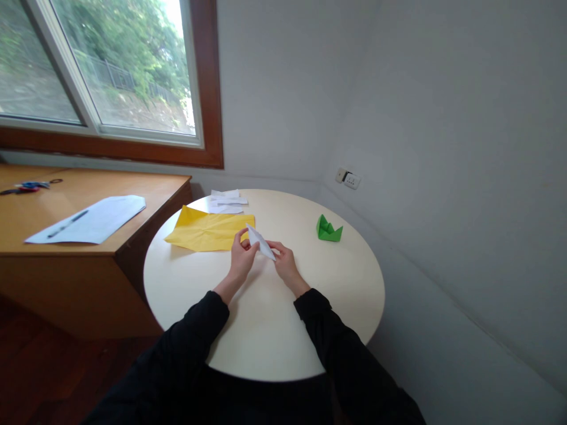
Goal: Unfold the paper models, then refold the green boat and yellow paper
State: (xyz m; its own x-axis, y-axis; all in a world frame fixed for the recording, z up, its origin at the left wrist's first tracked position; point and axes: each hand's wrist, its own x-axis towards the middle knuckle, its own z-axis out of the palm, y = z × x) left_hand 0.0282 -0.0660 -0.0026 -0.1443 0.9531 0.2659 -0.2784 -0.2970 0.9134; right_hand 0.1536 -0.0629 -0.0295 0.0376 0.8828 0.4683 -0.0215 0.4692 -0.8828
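A small piece of folded white paper (261, 242) is held between my two hands, above the middle of the round table. My left hand (243, 258) pinches its left side, thumb in front. My right hand (286, 263) grips the lower right corner with the fingers partly behind the paper. It is tilted, with one point up to the left. Behind my left hand lies a creased sheet of yellow paper (206, 229). To the right, apart from both hands, stands a green folded paper boat (328, 229).
The round white table (266, 348) has several white paper pieces (227, 202) at its back. On the left, a wooden desk (163, 192) bears white sheets (110, 215), a pen (67, 224) and scissors (31, 187). A wall with a socket (352, 180) stands close on the right.
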